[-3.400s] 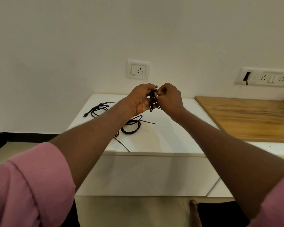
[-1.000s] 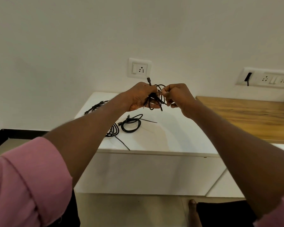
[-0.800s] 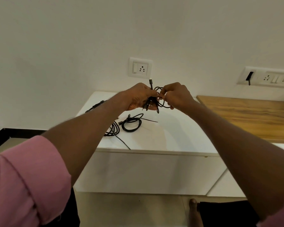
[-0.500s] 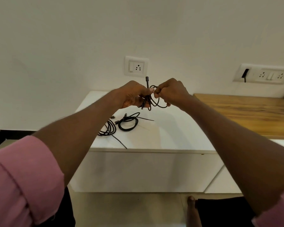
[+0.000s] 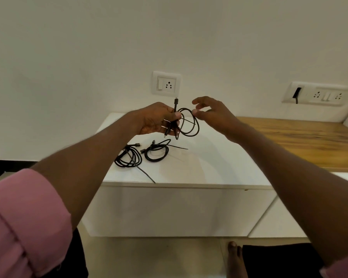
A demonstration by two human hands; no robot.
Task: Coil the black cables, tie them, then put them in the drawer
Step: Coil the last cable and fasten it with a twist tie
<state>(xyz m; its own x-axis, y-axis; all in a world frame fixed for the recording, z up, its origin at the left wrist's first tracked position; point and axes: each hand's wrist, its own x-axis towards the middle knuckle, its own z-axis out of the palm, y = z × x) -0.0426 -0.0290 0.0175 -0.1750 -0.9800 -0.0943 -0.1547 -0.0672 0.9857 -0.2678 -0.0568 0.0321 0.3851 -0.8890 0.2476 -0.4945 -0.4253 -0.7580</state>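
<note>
A pink sleeve [image 5: 22,221] fills the lower left corner, its bare forearm reaching up over the white desk [image 5: 209,167]. Near the desk's left edge lies a loose black coil [image 5: 128,157], and just beside it on the right a smaller coiled cable [image 5: 156,152] with a thin tie sticking out to the right; another thin tie [image 5: 145,173] runs from the first coil to the desk's front edge. Above them, off the desk, the left hand [image 5: 155,121] grips a black cable [image 5: 189,123], fingers curled round the gathered strands, one plug pointing up toward the wall socket [image 5: 166,83] and the loops hanging out to the right. The right hand [image 5: 213,115] hovers just beside those loops, fingers loosely spread and holding nothing. Further right a wooden top [image 5: 297,143] adjoins the desk, below a wall switch panel [image 5: 317,95].
</note>
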